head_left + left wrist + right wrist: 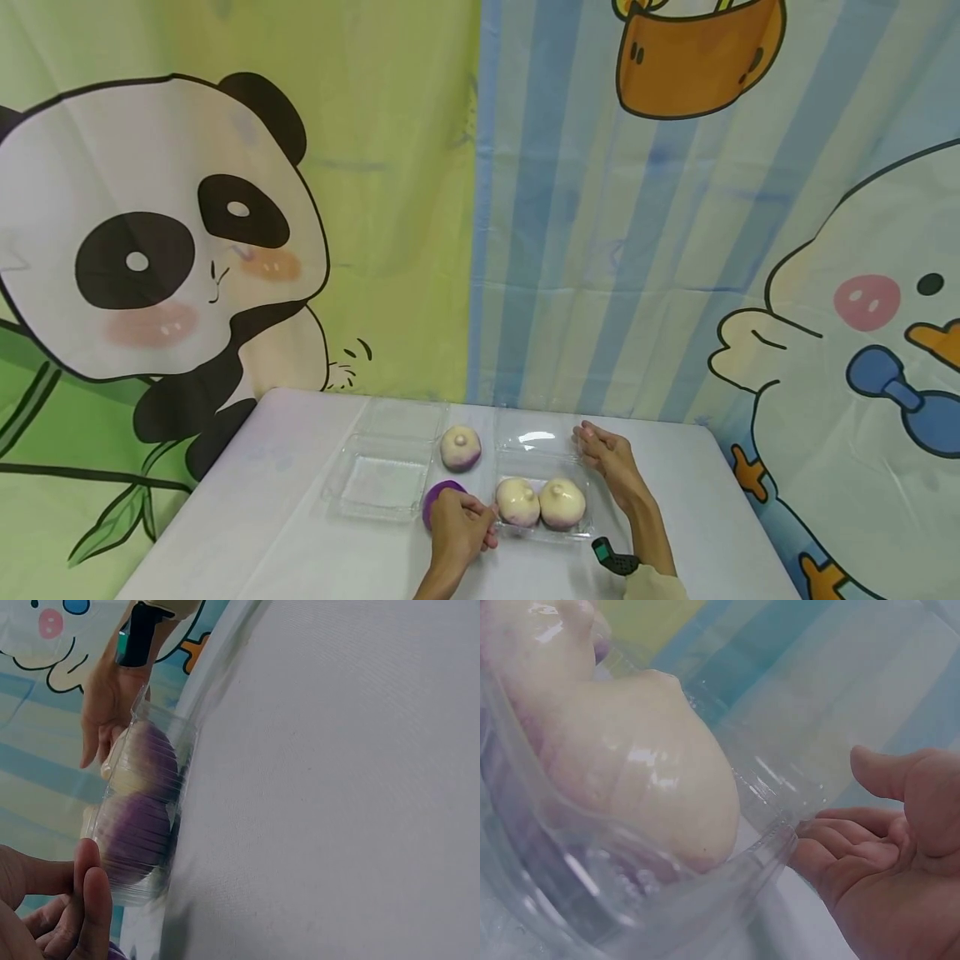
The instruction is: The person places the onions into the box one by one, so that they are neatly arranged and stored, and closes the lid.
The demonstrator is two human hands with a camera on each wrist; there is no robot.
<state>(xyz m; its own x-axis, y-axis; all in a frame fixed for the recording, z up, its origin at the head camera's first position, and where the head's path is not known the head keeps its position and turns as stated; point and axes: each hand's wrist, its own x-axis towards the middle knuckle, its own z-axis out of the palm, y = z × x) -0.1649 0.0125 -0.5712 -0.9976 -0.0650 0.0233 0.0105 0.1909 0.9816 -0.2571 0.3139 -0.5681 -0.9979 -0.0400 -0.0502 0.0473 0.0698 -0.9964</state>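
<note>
A clear plastic clamshell box (543, 535) stands open, lid folded back, with two cream-and-purple turnip-like pieces (562, 503) side by side in its base. At its left rim my left hand (459, 527) pinches the edge between thumb and bent fingers (88, 859). My right hand (613, 467) is at the right side of the raised lid (534, 433). In the right wrist view its fingers (840, 844) reach to the clear plastic edge, thumb apart. Just behind the left hand lies a purple round piece (433, 498), partly covered by that hand.
A second clear clamshell box (384, 487) lies open on the left of the white table (292, 517). Between the boxes, further back, sits another cream-and-purple piece (461, 448). A dark device (613, 557) is strapped at the right wrist. Printed curtains (405, 208) hang behind the table.
</note>
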